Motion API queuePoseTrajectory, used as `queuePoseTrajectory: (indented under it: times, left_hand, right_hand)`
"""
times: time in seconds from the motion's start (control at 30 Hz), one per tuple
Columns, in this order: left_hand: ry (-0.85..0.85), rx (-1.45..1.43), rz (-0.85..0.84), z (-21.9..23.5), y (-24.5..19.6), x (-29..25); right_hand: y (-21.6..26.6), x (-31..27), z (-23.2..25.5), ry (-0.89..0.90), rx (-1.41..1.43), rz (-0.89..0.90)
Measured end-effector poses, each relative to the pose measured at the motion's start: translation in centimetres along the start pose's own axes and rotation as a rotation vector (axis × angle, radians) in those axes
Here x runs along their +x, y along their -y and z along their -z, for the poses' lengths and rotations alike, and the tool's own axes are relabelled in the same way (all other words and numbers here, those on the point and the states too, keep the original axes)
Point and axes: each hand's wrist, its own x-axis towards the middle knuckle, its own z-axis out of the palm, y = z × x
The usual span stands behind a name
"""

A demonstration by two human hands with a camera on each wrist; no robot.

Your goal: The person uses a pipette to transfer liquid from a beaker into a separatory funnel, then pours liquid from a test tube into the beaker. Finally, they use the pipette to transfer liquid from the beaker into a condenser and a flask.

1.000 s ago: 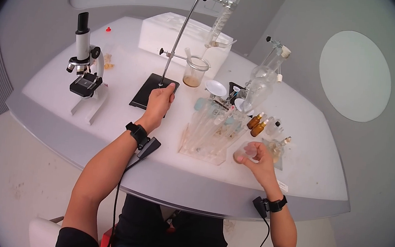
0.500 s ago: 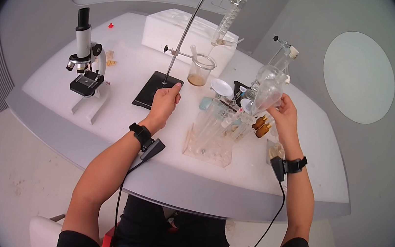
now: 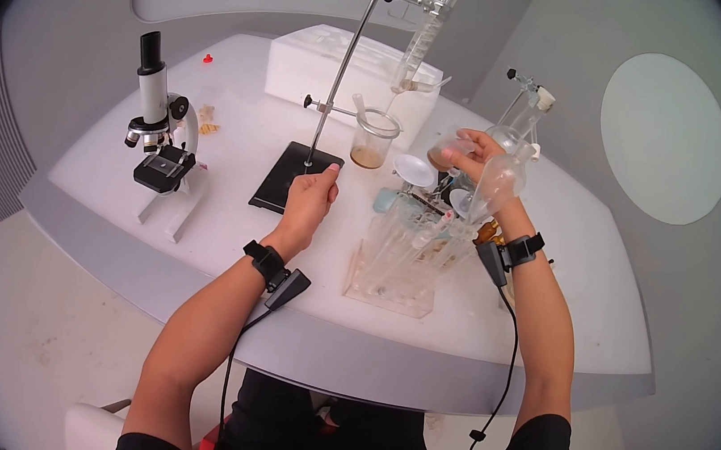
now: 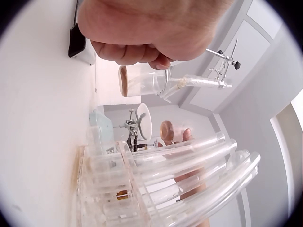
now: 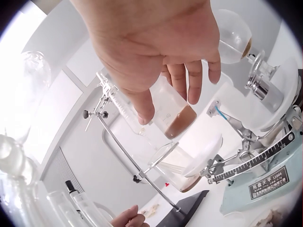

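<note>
My right hand holds a small clear beaker between thumb and fingers. The beaker is tilted, with brown liquid gathered low on one side. It is above the table, close to the white pan of a balance. A larger beaker with a little brown liquid and a rod in it stands to its left, at the ring of a metal stand. By the near right edge of the stand's black base, my left hand has its fingers curled, with nothing visible in them.
A rack of test tubes stands between my arms. Glass flasks rise beside my right forearm. A glass column is clamped above the larger beaker. A microscope stands at left, and a white foam block lies behind.
My right hand has carried the small beaker from the table's right front, up past the flasks, then left toward the larger beaker. The left hand stays by the stand base.
</note>
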Motion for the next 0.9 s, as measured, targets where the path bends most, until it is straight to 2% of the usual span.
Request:
queuePoseTrajectory:
  times: [0.07,0.13,0.3,0.47,0.67,0.9]
  left_hand:
    - [-0.001,0.008,-0.026,0.0,0.1,0.1]
    - [0.016,-0.011,0.028,0.0,-0.4,-0.2]
    - [0.019,-0.002,0.023,-0.1,-0.4,-0.3]
    - [0.024,0.001,0.025,-0.1,-0.5,-0.3]
    - [0.017,0.002,0.010,0.0,-0.1,-0.1]
    - [0.016,0.012,-0.003,0.0,-0.4,-0.3]
  right_hand:
    - [0.3,0.2,-0.5,0.088,-0.054,-0.021]
    - [0.2,0.5,-0.9,0.115,-0.062,-0.026]
    - [0.0,0.7,-2.1,0.202,-0.091,-0.045]
    - [-1.4,1.2,-3.0,0.173,-0.132,0.031]
    - [-0.8,0.7,-3.0,0.178,-0.182,-0.025]
    - [1.5,-3.6,0.7,0.040,-0.157,0.125]
